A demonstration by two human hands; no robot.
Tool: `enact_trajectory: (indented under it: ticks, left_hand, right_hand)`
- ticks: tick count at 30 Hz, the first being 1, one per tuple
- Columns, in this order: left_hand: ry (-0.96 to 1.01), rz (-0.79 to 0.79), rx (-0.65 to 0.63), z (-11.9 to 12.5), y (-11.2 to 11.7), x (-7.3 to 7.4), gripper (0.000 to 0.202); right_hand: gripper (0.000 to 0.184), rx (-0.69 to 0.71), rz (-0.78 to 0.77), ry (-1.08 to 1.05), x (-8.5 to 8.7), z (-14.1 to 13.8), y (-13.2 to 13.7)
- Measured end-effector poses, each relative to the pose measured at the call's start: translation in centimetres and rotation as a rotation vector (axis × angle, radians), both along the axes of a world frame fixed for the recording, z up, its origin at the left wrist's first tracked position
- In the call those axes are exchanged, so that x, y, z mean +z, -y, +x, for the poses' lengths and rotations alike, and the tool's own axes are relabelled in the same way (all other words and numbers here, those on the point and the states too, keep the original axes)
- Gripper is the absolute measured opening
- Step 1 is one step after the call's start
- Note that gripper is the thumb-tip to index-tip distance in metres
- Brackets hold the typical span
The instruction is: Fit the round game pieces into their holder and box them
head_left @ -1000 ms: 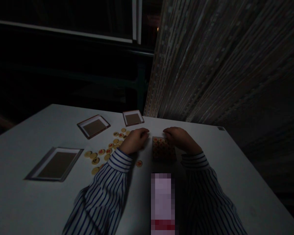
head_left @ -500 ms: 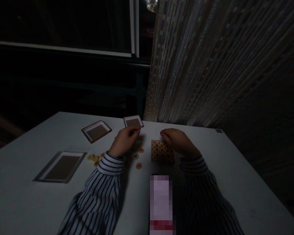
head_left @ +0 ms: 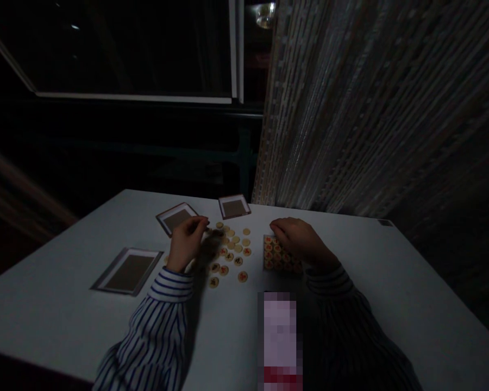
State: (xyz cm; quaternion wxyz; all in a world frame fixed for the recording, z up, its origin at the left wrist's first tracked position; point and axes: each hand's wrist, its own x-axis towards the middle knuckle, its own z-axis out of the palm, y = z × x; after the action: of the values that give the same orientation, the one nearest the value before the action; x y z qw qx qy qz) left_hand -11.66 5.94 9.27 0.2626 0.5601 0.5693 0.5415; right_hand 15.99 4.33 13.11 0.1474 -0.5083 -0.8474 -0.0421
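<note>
Many loose round Chinese chess pieces [head_left: 238, 261] lie on the white table [head_left: 228, 331], some showing red or dark characters, others plain. My left hand [head_left: 186, 243] is over the left side of the scatter, thumb and fingertips pinched together; what they hold, if anything, I cannot make out. A small square box [head_left: 264, 253] to the right is packed with rows of Chinese chess pieces [head_left: 274, 251]. My right hand [head_left: 301, 239] hangs over its far right part with curled fingers and thumb closed, covering some pieces. Whether anything is in that hand is hidden.
Three shallow framed trays or lids stand around the pieces: one at left [head_left: 128, 271], one behind my left hand [head_left: 175, 217], one at the back [head_left: 234, 207]. A phone-like object with a blurred screen [head_left: 280, 336] lies nearest me. A string curtain [head_left: 309, 136] hangs beyond the table.
My left hand has moved left, away from the box, uncovering many loose pieces. My right hand stays over the box. The whole view has shifted slightly.
</note>
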Motion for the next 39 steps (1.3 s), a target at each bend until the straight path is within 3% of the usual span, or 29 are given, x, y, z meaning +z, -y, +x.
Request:
enact_trajectory:
  ticks: [4,9,19,31,39]
  left_hand:
    - [0.052,-0.015,0.096,-1.4,0.1,-1.4,0.031]
    - [-0.084,-0.048,0.145,-2.3,0.6,-2.8,0.027]
    - [-0.413,-0.140,0.041,-3.6,0.8,-6.4,0.031]
    - [-0.666,-0.250,-0.001,-2.6,1.0,-5.8,0.032]
    - [-0.737,-0.215,0.058,-2.3,0.8,-6.6,0.030]
  right_hand:
    - [0.029,-0.006,-0.012,-0.001,-0.3,-0.3,0.1]
    - [0.031,0.005,-0.023,-0.005,-0.7,-0.5,0.0]
    - [0.029,0.015,-0.081,0.033,-1.5,-2.2,-0.5]
    - [0.030,0.164,-0.163,0.208,-1.0,-8.1,-2.3]
    - [0.031,0.217,-0.168,0.267,-0.8,-10.7,-2.6]
